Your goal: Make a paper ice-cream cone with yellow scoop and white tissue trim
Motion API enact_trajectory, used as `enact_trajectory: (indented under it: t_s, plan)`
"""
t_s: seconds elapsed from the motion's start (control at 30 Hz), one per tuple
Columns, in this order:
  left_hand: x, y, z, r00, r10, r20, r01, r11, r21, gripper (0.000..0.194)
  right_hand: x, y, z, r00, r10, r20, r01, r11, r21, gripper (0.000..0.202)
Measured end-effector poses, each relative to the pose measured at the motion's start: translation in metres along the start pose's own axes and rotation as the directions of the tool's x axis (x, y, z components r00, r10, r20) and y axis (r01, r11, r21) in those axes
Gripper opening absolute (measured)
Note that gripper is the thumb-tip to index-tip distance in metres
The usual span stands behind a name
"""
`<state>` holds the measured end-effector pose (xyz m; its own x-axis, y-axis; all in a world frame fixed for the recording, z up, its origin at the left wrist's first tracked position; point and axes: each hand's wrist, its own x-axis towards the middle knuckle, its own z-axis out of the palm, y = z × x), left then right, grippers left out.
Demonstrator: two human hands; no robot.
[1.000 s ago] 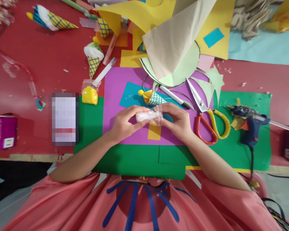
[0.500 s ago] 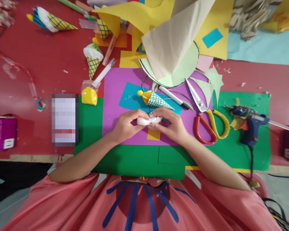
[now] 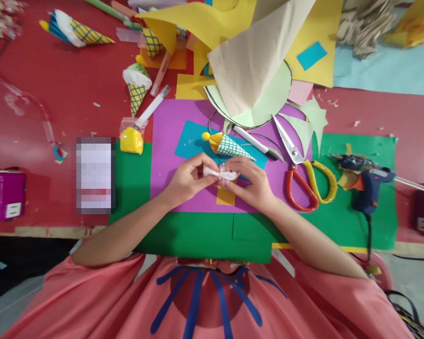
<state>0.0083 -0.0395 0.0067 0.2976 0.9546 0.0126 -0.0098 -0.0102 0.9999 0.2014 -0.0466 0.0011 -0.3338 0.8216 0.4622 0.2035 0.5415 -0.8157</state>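
One white lump [image 3: 228, 175] (seemingly being stretched) is pinched between the left hand [image 3: 183, 182] and right hand [image 3: 257, 182] above the purple sheet [image 3: 164, 136]. Stretching evenly would call for a light grip at each end.

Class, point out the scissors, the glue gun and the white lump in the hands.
Scissors [image 3: 294, 156]: head view, on the pivot screw.
Glue gun [image 3: 371, 191]: head view, on the blue handle.
White lump [image 3: 227, 175]: head view, on its end nearer the right hand [image 3: 253, 184].
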Motion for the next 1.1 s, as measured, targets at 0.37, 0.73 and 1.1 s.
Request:
enact_trajectory:
  t_s: [0.37,0.73,1.1]
  plan:
    - [-0.002,0.007,0.003,0.983,-0.185,0.008,0.185,0.978,-0.099,0.022,-0.003,-0.007,-0.002,0.997,-0.008,0.076,0.017,0.993,-0.119,0.013]
    - [0.001,0.004,0.004,0.956,-0.278,0.09,0.291,0.938,-0.187,0.027,-0.003,-0.002,-0.003,0.999,0.001,0.053,0.005,0.994,-0.113,0.009]
    - [0.005,-0.001,-0.003,0.971,-0.214,-0.107,0.193,0.966,-0.174,0.028,0.01,0.002,-0.016,0.844,0.51,-0.164,-0.401,0.805,0.438,0.014]
